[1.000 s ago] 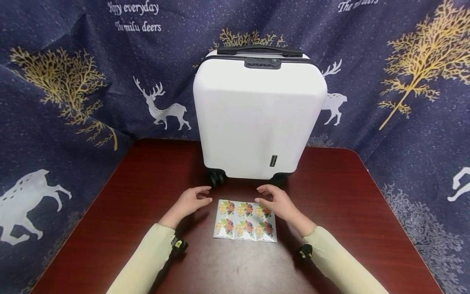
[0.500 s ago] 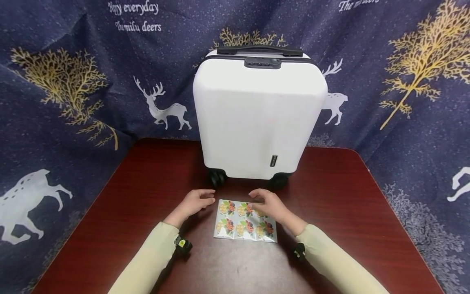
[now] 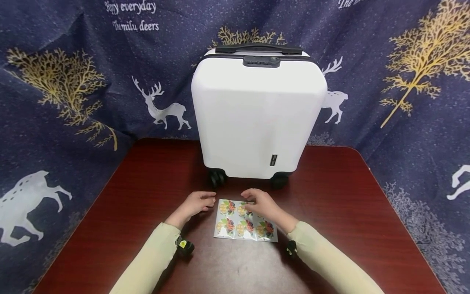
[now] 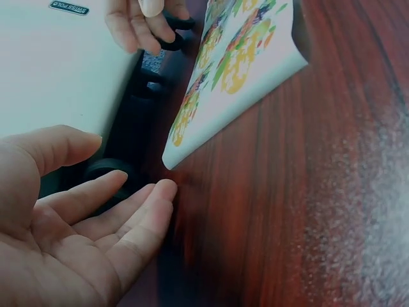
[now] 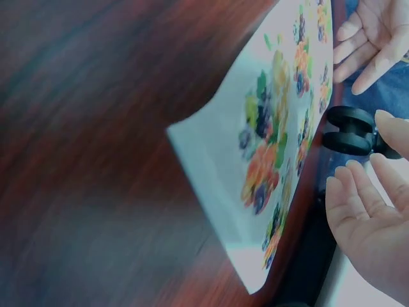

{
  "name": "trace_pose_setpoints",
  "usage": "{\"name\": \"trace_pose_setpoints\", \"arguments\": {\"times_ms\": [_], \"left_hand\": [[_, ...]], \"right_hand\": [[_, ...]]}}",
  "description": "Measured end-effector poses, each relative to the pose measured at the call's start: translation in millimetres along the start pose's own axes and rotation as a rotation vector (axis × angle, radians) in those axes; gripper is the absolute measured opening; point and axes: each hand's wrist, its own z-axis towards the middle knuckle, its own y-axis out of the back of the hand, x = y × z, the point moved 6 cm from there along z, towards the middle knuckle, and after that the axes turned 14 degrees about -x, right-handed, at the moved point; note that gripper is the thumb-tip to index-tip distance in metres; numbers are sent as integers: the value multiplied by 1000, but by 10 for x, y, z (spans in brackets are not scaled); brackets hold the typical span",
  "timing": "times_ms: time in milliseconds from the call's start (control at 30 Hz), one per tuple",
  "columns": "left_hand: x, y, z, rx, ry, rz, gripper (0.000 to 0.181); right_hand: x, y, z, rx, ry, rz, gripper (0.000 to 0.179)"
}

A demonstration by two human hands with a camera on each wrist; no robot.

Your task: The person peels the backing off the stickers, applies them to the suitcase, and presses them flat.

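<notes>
A glossy white sheet [image 3: 245, 228] printed with several fruit clusters lies on the table in front of the suitcase. My left hand [image 3: 192, 206] is just off its left edge, fingers relaxed and holding nothing. In the left wrist view the fingertips [image 4: 165, 192] come close to a corner of the sheet [image 4: 255, 86]. My right hand [image 3: 267, 208] is over the far right part of the sheet and hides some of the print. Its fingers [image 5: 367, 188] are loosely bent with nothing between them, and the sheet [image 5: 211, 166] shows beside them in the right wrist view.
A white suitcase [image 3: 258, 122] with a black handle [image 3: 258, 49] and black wheels [image 3: 217, 177] stands upright at the back of the dark red table [image 3: 345, 212]. Behind it hangs a blue cloth [image 3: 161, 65] with deer and trees.
My right hand has moved left across the far part of the sheet. The left hand has shifted slightly right, nearer the sheet's edge. The sheet and suitcase stay in place.
</notes>
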Motion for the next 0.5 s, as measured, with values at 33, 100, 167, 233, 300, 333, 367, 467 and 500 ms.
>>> {"name": "trace_pose_setpoints", "arguments": {"times_ms": [33,100,167,233,300,333,367,467,500], "left_hand": [[2,-5,2,1,4,-5,43],[-7,-19,2,7,5,-18,43],[-4,-22,2,13,8,-35,42],[-6,-20,8,17,11,-44,42],[3,-21,21,20,18,-53,41],[4,-19,26,20,23,-56,41],[0,-18,29,24,23,-60,41],[7,-23,40,31,40,-81,41],[6,-26,41,37,41,-89,42]], "right_hand": [[9,-12,8,1,-1,-4,34],[20,-37,25,2,-2,-16,34],[36,-69,42,11,1,-16,35],[48,-101,58,24,6,-21,36],[63,-127,71,38,22,-24,36],[71,-141,76,45,31,-28,36],[77,-153,80,50,36,-34,36],[82,-183,85,57,39,-52,35],[81,-190,85,58,37,-56,35]]}}
